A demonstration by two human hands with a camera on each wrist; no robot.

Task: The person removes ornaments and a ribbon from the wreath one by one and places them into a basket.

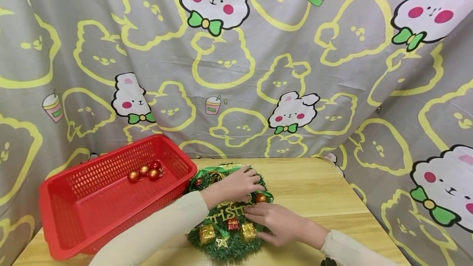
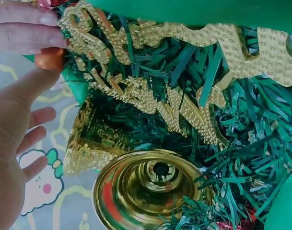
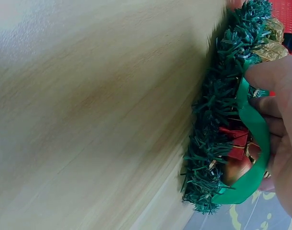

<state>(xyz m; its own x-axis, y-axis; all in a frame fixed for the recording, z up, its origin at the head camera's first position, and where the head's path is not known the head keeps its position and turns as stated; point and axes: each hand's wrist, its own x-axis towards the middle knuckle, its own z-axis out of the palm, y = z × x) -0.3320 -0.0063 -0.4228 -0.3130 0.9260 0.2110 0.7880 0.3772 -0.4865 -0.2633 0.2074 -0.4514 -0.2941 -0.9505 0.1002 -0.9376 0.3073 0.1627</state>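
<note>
A green tinsel wreath (image 1: 230, 253) lies on the table, with gold lettering (image 1: 221, 216), small gift boxes (image 1: 207, 234) and green ribbon. My left hand (image 1: 238, 184) reaches over its upper part; the left wrist view shows one finger touching an orange ball ornament (image 2: 49, 59). My right hand (image 1: 278, 224) rests on the wreath's right side, fingertips over the lettering and close to that ball. In the right wrist view, its thumb touches the green ribbon (image 3: 253, 122), beside a red gift box (image 3: 238, 141). A gold bell (image 2: 155, 179) appears below the lettering in the left wrist view.
A red basket (image 1: 51, 216) stands left of the wreath, holding several shiny balls (image 1: 144, 170). The wooden table (image 1: 314, 184) extends to the right, and a patterned curtain (image 1: 236, 69) hangs behind it. Some dark object (image 1: 328, 262) shows at the bottom edge.
</note>
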